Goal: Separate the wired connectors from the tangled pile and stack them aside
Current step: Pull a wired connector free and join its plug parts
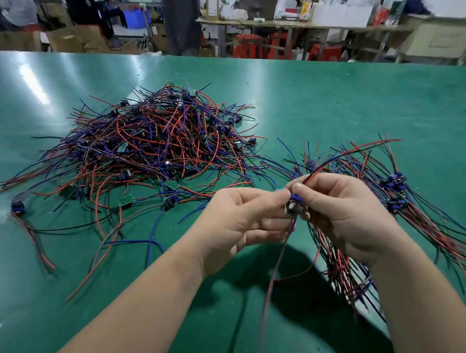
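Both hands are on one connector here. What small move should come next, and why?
Probably carry the connector rightward and lay it on the sorted stack. The left hand and right hand both pinch it above the table, and its wires seem to hang free of the tangled pile, so it looks already separated.

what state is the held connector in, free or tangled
Free: left hand and right hand pinch the connector, wires hanging clear of the tangled pile.
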